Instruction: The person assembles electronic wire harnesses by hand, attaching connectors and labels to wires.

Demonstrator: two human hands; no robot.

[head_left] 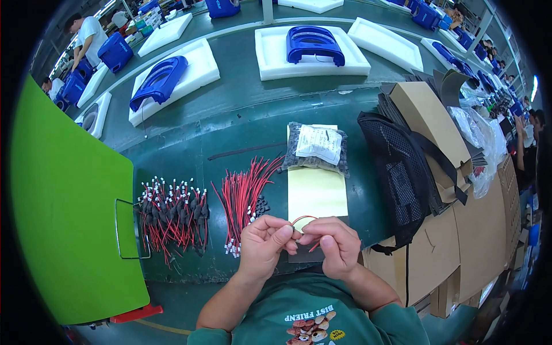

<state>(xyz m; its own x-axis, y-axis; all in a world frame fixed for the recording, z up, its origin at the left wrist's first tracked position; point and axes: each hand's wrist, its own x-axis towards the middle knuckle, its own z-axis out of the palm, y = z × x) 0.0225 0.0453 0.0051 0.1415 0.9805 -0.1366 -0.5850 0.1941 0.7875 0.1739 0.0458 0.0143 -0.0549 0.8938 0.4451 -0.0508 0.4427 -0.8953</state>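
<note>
Both hands meet over the near edge of the green work table. My left hand (265,244) pinches one part of a thin red wire (303,217), at a small dark piece I cannot make out. The wire arcs across to my right hand (336,246), whose fingers are closed on it, with a red end hanging below them. Beside my left hand lies a bundle of loose red wires (244,192) with white connectors. Several small black rings (261,205) sit at its right edge. Farther left is a pile of red wires (172,221) with black sleeves and white connectors.
A bag of black parts (316,148) rests on a yellow sheet (316,190). To the right are a black bag (397,178) and cardboard (431,118). A green panel (77,218) borders the left. Beyond, blue housings (315,45) sit on white foam trays (270,66); people work farther off.
</note>
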